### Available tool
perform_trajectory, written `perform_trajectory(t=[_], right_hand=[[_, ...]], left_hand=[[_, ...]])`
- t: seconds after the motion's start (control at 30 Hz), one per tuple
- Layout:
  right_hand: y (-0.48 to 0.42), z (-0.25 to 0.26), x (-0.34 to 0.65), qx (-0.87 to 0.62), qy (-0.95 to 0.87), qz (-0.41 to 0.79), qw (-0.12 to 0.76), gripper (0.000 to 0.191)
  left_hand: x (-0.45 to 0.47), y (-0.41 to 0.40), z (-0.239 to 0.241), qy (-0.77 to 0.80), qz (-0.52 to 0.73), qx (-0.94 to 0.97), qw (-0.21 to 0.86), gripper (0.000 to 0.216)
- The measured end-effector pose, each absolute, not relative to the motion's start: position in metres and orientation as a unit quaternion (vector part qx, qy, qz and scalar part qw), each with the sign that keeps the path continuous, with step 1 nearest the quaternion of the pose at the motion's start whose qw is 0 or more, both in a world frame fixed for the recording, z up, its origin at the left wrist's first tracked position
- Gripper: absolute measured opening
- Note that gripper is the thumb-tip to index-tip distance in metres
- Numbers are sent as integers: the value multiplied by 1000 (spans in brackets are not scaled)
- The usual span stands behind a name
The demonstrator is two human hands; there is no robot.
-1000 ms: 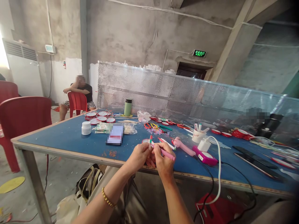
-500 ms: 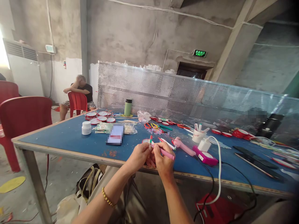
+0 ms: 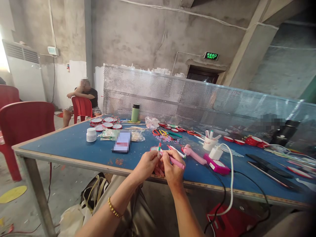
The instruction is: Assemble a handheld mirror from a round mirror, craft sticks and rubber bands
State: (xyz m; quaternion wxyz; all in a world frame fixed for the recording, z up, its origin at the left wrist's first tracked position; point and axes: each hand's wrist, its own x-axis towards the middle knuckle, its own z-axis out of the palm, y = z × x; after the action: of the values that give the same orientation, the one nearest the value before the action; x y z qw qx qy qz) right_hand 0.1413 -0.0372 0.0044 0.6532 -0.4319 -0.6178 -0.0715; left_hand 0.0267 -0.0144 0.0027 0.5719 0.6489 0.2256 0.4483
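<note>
My left hand [image 3: 146, 165] is closed in a pinch on a thin stick [image 3: 159, 148] with red, white and green bands, held upright at the front edge of the blue table [image 3: 74, 144]. My right hand [image 3: 173, 171] is closed round a pink pen-like tool [image 3: 176, 162] whose tip points left toward the stick. Both hands touch each other just in front of a small red-rimmed disc [image 3: 153, 149] lying on the table.
On the table lie a white bottle [image 3: 91, 135], a green flask [image 3: 134, 113], red-rimmed discs [image 3: 105, 123], scissors [image 3: 159, 132], a cup of sticks [image 3: 209, 142], a pink device [image 3: 216, 165] with a white charger cable [image 3: 230, 177], and phones [image 3: 269, 171]. A person sits on a red chair [image 3: 81, 107] at the back left; another red chair [image 3: 24, 123] is nearer.
</note>
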Motion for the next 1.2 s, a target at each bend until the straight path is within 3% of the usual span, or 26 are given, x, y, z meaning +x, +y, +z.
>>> perform_trajectory(t=[1.2], right_hand=[[-37, 6, 142, -432, -632, -82, 638, 22]], left_hand=[[27, -13, 2, 224, 447, 645, 578, 48]])
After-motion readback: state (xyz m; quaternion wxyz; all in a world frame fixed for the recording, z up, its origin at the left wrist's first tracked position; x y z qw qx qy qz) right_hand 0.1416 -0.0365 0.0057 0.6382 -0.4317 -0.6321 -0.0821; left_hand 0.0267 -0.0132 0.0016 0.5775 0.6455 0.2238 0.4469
